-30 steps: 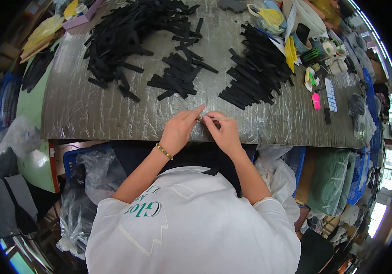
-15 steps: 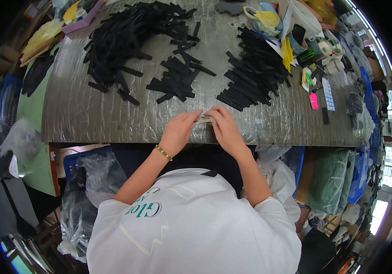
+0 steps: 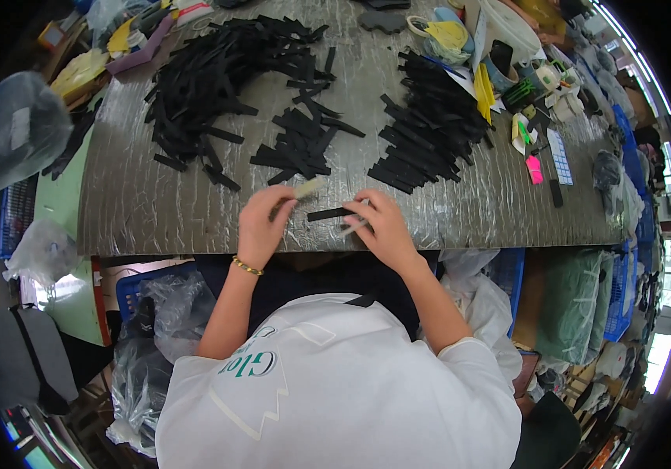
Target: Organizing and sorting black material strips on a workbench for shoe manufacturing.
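My left hand (image 3: 262, 223) pinches a short, flat beige strip (image 3: 306, 187) that sticks out past its fingertips above the table. To its right, my right hand (image 3: 384, 228) has a thin whitish piece (image 3: 354, 227) between its fingers; blur hides what kind it is. A single black strip (image 3: 328, 214) lies between the two hands, its right end at my right fingertips. Beyond the hands is a small heap of black strips (image 3: 302, 139). A larger tangled pile (image 3: 202, 86) spreads to the far left, and more strips lie roughly lined up (image 3: 421, 137) to the right.
The table (image 3: 163, 215) has a wrinkled silvery cover. At its right are a pink piece (image 3: 535, 170), a white-and-blue card (image 3: 559, 156), a dark tool (image 3: 555, 187) and several containers (image 3: 500, 74). Plastic bags (image 3: 175, 309) and blue crates (image 3: 128, 293) stand below the front edge.
My hands were together at the table's front and have parted. The left moved left with the beige strip; the right keeps the whitish piece. A black strip now shows between them.
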{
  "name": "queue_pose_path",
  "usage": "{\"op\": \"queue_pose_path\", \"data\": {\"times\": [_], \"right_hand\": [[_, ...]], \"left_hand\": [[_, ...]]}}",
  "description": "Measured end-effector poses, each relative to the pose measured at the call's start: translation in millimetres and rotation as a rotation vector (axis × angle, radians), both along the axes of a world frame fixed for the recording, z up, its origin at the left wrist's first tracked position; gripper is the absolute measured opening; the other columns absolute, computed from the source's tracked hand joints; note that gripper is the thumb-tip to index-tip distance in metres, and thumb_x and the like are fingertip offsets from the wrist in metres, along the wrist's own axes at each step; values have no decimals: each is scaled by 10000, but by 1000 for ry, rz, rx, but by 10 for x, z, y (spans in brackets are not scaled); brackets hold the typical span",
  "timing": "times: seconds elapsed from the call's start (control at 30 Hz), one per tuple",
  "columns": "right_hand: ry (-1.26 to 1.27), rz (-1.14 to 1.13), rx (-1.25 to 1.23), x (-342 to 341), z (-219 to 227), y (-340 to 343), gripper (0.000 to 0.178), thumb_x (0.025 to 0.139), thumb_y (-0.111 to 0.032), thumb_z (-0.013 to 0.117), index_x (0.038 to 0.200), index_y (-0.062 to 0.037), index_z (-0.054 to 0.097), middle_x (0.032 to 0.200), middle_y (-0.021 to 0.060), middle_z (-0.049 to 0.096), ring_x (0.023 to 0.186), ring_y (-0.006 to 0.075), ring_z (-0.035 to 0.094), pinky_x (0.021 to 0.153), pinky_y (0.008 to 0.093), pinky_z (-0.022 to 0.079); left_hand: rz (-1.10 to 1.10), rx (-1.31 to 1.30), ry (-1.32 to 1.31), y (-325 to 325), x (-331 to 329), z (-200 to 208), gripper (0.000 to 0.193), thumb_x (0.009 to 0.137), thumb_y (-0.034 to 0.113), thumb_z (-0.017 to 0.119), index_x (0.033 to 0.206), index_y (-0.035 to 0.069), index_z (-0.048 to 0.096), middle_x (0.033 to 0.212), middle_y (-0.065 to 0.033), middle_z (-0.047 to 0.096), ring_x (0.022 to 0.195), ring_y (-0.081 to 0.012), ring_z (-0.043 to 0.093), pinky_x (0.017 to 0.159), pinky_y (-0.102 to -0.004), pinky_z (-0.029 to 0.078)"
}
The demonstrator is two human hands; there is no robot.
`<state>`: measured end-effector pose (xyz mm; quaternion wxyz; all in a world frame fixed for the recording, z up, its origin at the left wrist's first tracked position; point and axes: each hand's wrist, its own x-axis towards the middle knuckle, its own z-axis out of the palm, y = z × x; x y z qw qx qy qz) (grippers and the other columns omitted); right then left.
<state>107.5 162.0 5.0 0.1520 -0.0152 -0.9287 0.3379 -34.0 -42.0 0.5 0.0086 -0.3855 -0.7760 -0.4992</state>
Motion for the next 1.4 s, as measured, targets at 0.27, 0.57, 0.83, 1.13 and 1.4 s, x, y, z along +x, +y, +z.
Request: {"op": "queue_pose_path", "data": {"times": [0.27, 0.57, 0.83, 1.13, 1.4], "right_hand": [[36, -381, 338, -20, -71, 407, 204, 871, -166, 717, 1025, -33, 692, 1062, 124, 596, 981, 340, 588, 849, 434, 471], [13, -258, 15, -823, -213, -326, 228, 845, -163, 732, 1002, -21, 646, 1008, 148, 599, 960, 367, 599, 839, 444, 477], [198, -33, 220, -405, -132, -45, 160, 804, -73, 726, 933, -32, 640, 893, 96, 577, 835, 300, 591, 727, 395, 462], [177, 82, 356, 41, -120, 81, 128, 794, -91, 623, 915, -51, 605, 899, 90, 543, 863, 285, 570, 771, 383, 464], [62, -140, 27, 78, -182, -33, 241, 840, -130, 763, 1009, -9, 642, 965, 123, 598, 896, 335, 614, 791, 401, 493]], "left_hand": [[221, 116, -152, -211, -156, 26, 175, 872, 5, 721, 1042, -2, 681, 1008, -108, 721, 916, -196, 698, 829, -296, 539], [235, 223, -83, -169, -108, 92, 189, 867, -13, 714, 1052, 6, 681, 1059, -103, 704, 945, -215, 686, 839, -300, 536], [17, 71, 47, -25, -8, 207, 200, 848, -10, 694, 1042, 37, 691, 1057, -117, 694, 964, -294, 672, 840, -362, 534], [-259, -99, 141, 280, 152, -94, 147, 844, 44, 687, 991, 34, 687, 1039, -96, 669, 1009, -315, 615, 860, -394, 511], [-334, -163, 66, 276, 202, -90, 149, 829, -11, 662, 971, 23, 692, 1026, -98, 665, 973, -318, 611, 846, -403, 511]]}}
